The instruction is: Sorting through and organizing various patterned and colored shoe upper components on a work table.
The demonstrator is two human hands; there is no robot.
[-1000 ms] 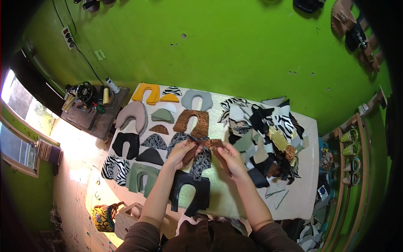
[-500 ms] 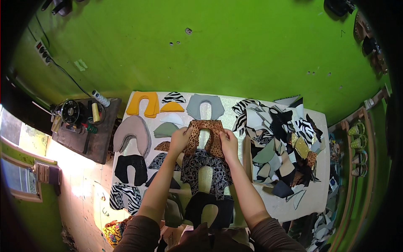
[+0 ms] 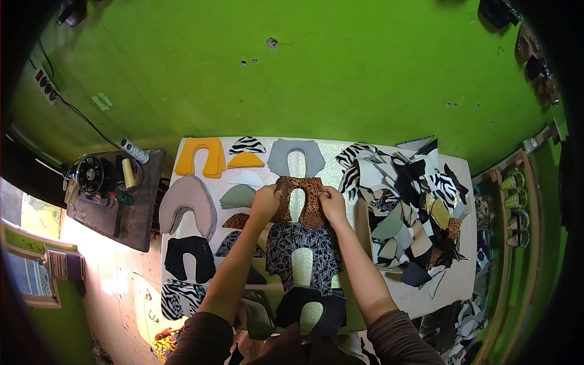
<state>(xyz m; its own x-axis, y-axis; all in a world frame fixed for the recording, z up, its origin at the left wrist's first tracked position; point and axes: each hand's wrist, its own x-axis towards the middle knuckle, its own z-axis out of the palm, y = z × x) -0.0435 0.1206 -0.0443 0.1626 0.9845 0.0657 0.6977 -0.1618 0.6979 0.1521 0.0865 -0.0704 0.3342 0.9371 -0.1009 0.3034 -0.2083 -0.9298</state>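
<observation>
A U-shaped leopard-print piece (image 3: 312,214), which looks like a cut shoe upper, lies between my hands on the white table. My left hand (image 3: 266,204) pinches its left side, and my right hand (image 3: 333,205) pinches the right side. Just nearer lies a U-shaped black piece with thin white lines (image 3: 278,250), then a plain black one (image 3: 289,302). Beyond my hands rests a stack of grey U-shaped pieces (image 3: 280,159). Left of my left hand are a leopard half-moon piece (image 3: 235,221) and green half-moon pieces (image 3: 236,198).
Yellow (image 3: 214,163), beige (image 3: 172,204), black (image 3: 176,258) and zebra-print pieces (image 3: 176,298) line the table's left side. A box (image 3: 362,228) heaped with scraps stands at right. Far left, a small dark table (image 3: 137,213) bears a machine with a handwheel (image 3: 91,174). Shoes (image 3: 516,191) hang on the right rack.
The whole view has shifted slightly. Both hands keep their grip on the leopard-print piece, which now lies a little flatter and straighter above the white-lined black piece.
</observation>
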